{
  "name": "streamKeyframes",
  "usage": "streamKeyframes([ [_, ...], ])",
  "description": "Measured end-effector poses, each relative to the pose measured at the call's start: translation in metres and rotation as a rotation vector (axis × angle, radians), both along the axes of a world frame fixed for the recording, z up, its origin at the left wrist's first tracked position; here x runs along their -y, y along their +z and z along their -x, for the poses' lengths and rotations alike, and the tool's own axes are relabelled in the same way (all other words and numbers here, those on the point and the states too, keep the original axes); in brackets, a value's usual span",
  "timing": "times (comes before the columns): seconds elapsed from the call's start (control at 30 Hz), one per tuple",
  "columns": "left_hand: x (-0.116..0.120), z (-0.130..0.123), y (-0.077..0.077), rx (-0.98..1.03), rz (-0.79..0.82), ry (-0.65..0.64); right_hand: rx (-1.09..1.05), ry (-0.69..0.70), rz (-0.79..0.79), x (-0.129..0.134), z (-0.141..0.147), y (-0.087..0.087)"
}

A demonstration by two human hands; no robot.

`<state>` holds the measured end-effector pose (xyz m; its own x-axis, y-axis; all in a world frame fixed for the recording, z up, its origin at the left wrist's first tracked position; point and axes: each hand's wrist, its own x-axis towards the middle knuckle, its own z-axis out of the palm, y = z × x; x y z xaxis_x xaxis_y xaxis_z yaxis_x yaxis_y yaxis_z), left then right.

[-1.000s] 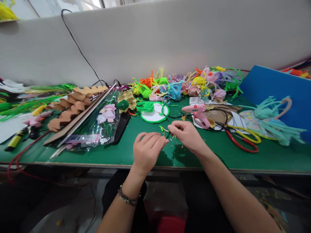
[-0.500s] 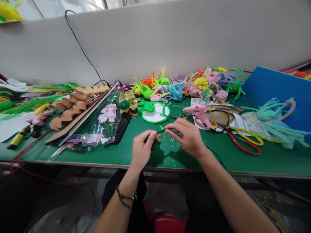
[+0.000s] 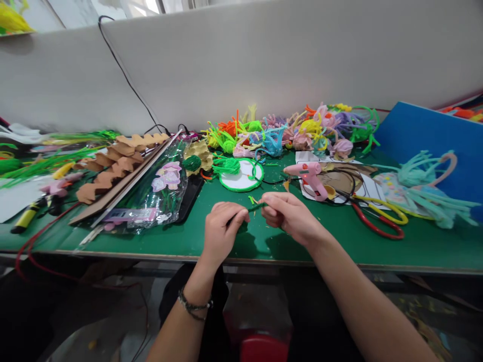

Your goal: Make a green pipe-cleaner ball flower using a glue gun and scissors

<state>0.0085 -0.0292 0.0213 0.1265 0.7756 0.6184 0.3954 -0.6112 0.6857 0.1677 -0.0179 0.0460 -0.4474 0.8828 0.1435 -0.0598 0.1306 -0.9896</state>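
A short dark green pipe cleaner [image 3: 257, 206] is stretched between my two hands, above the green table [image 3: 188, 246]. My left hand [image 3: 223, 226] pinches one end between thumb and fingers. The other end is in the closed fingers of my right hand [image 3: 289, 213]. Just beyond them lies a white disc [image 3: 244, 180] edged in green pipe cleaner, with a bright green pipe-cleaner bundle [image 3: 226, 166] on its left part. To the right, a pink glue gun [image 3: 310, 177] rests on its side. Small bright green scraps lie close behind the pipe cleaner.
Scissors with red and yellow handles [image 3: 377, 221] lie at right, before teal pipe-cleaner pieces [image 3: 433, 186] and a blue board [image 3: 418, 133]. Colourful pipe-cleaner bundles [image 3: 271, 141] line the wall. Leftward are a clear plastic bag [image 3: 158, 201], cardboard strips [image 3: 121, 166] and a yellow-handled tool [image 3: 28, 216].
My right hand has turned and its fingers have curled in around the pipe cleaner. More of the pipe cleaner now shows between my hands. My left hand has hardly moved.
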Motion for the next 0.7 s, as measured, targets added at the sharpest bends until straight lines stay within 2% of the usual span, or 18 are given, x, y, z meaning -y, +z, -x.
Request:
streamKeyframes([
  [0.07,-0.001,0.001,0.0,0.037,0.061,-0.04,-0.02,-0.016,0.051,-0.001,0.0,-0.002],
  [0.13,-0.002,0.001,-0.001,0.114,0.207,-0.105,0.034,-0.039,-0.044,-0.001,-0.001,-0.001],
  [0.27,-0.006,0.002,-0.002,0.297,0.444,-0.202,0.299,-0.178,-0.429,0.001,-0.005,0.003],
  [0.33,-0.007,0.001,-0.002,0.344,0.495,-0.217,0.412,-0.235,-0.637,0.001,-0.008,0.003],
  [0.47,-0.008,0.0,-0.003,0.426,0.573,-0.267,0.621,-0.247,-0.975,-0.003,-0.012,-0.003],
  [0.6,-0.009,0.0,-0.003,0.507,0.732,-0.321,0.876,-0.277,-1.137,-0.002,-0.011,-0.008],
  [0.7,-0.01,0.001,-0.002,0.558,0.852,-0.361,0.956,-0.25,-1.177,0.002,-0.01,-0.005],
])
